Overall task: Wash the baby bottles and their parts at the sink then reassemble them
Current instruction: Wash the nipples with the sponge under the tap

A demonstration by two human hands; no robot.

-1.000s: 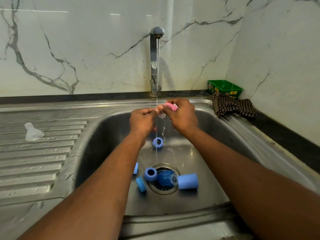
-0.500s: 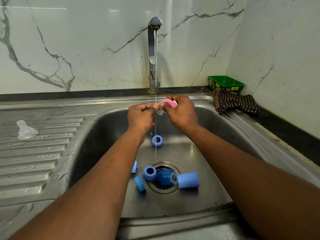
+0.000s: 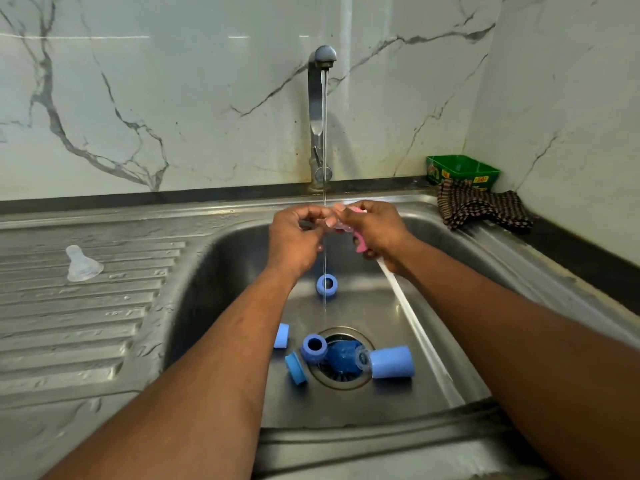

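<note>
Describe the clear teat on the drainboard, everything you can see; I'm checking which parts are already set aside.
The teat is a small, see-through, colourless piece that looks like soft silicone. It has a narrow rounded tip above a wider flared base. It lies tilted on the ribbed steel drainboard, left of the basin, tip pointing up and away toward the wall. Only the drainboard touches it; neither hand is near it. It stands alone, not fitted to any ring or bottle.
</note>
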